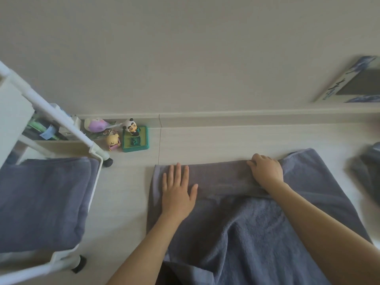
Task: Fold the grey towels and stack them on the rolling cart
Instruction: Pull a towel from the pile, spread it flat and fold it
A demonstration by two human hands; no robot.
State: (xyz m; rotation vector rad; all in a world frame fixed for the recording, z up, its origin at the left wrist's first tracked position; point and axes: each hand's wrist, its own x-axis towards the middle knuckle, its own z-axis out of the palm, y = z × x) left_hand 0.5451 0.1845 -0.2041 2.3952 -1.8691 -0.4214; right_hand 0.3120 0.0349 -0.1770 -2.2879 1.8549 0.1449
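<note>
1. Towel (246, 223) is spread on the floor in front of me, far edge folded over.
2. Left hand (176, 192) lies flat on the fold, fingers straight; right hand (266, 171) is curled, pinching the fold.
3. Thick, floppy terry, I'd say: grab corners, not the middle.
4. Cart (92, 202) on my left already holds folded ones.

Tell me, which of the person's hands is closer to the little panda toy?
The left hand. It lies flat on the grey towel, below and slightly right of the panda toy. The right hand holds the towel's fold much farther to the right.
</note>
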